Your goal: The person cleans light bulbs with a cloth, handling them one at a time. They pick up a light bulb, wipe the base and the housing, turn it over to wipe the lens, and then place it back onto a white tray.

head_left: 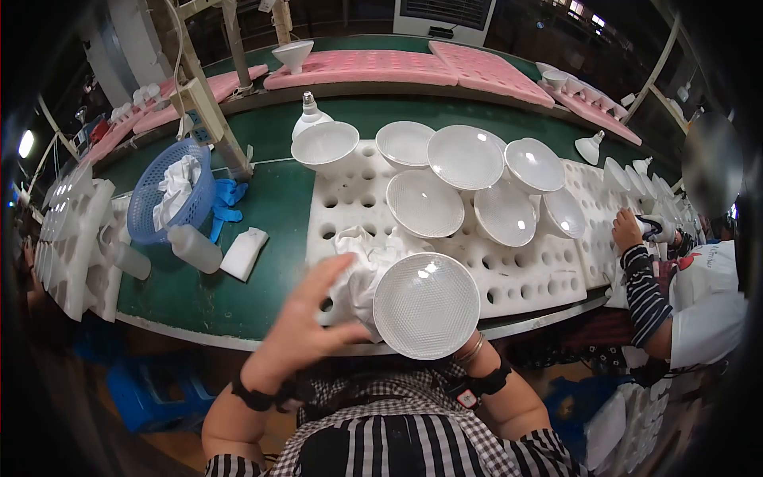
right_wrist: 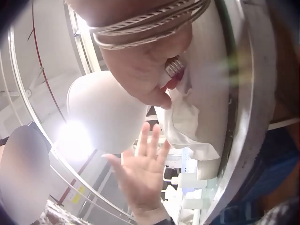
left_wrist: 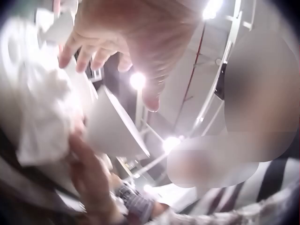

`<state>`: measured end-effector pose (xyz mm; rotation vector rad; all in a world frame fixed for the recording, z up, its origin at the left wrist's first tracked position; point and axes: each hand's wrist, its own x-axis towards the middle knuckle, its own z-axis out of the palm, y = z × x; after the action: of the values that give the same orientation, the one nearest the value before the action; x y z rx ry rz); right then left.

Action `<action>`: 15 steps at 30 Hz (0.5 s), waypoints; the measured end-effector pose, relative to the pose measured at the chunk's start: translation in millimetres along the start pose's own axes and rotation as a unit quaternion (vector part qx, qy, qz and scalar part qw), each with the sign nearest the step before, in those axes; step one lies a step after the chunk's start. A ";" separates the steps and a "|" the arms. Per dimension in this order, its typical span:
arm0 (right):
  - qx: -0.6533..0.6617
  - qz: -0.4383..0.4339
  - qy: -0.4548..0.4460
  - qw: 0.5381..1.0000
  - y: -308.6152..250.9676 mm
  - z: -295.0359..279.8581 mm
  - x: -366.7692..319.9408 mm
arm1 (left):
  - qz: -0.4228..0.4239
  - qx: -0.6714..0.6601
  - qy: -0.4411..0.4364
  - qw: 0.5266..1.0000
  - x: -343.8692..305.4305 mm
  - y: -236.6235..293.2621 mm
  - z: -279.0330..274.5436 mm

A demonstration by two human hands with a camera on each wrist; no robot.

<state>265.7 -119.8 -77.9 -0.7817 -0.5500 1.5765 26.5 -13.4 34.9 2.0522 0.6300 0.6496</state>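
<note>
A white reflector lamp [head_left: 427, 306] faces up near the table's front edge, its textured lens towards the head camera. My right hand [head_left: 477, 358] is mostly hidden under it; the right wrist view shows that hand [right_wrist: 140, 70] curled round the lamp's neck by the metal screw base [right_wrist: 174, 68]. A crumpled white cloth [head_left: 358, 278] lies against the lamp's left side, and its folds [right_wrist: 187, 126] hang by my right fingers. Left of the lamp, my left hand [head_left: 306, 318] is raised with fingers spread, holding nothing; its spread fingers also show in the left wrist view [left_wrist: 136, 37].
Several lamps [head_left: 465, 157] stand in a white foam tray [head_left: 342, 191]. To the left are a blue basket [head_left: 143, 208], bottles [head_left: 195, 248], a blue glove [head_left: 228, 199] and a white block [head_left: 243, 254]. Pink foam trays [head_left: 362, 67] lie behind. Another person [head_left: 648, 294] is at the right.
</note>
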 end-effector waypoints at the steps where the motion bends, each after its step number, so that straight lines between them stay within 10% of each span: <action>1: -0.071 -0.021 0.001 0.997 -1.3 2.4 -0.4 | 0.028 -0.065 -0.049 0.996 6.5 19.3 17.3; 4: 0.081 -0.025 0.008 0.996 -11.2 20.7 -11.5 | 0.082 0.030 -0.062 0.994 24.7 37.2 51.3; 15: 0.024 -0.080 -0.016 0.996 4.8 10.4 -8.6 | 0.027 -0.008 0.048 0.998 60.6 35.5 76.2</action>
<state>255.1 -128.1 -73.0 -0.6602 -0.5819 1.4522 127.3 -36.5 40.7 2.0388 0.6243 0.7863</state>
